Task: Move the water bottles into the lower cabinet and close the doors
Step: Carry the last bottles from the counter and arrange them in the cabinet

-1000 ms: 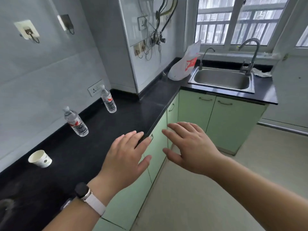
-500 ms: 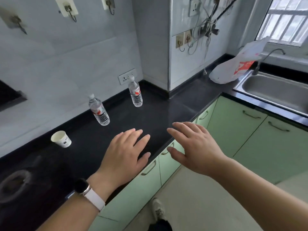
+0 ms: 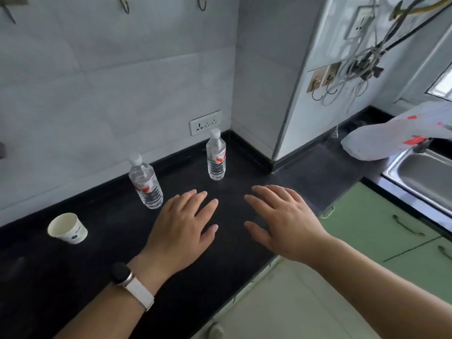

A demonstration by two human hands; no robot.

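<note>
Nearest the camera, the left hand (image 3: 182,231) and the right hand (image 3: 286,221) are held palm down above the black surface (image 3: 102,270), fingers spread and loose, grasping nothing. A watch with a pale strap (image 3: 132,286) sits on the left wrist. To the left on the surface stands a white paper cup (image 3: 67,228), its mouth tipped toward the camera.

Just past the left hand's fingertips stands the nearer water bottle (image 3: 146,183): clear ribbed plastic, white cap, a label with red on it. It rests on its base, long axis vertical, cap up, appearing to lean left in the wide-angle view. The farther water bottle (image 3: 215,155), of the same look, stands upright behind it and to the right, cap up, near the corner of the wall and just below a white wall socket (image 3: 206,122).

Right of the surface run green cabinet doors (image 3: 381,231), shut, with a steel sink (image 3: 425,177) and a white plastic bag (image 3: 391,138) beyond.
</note>
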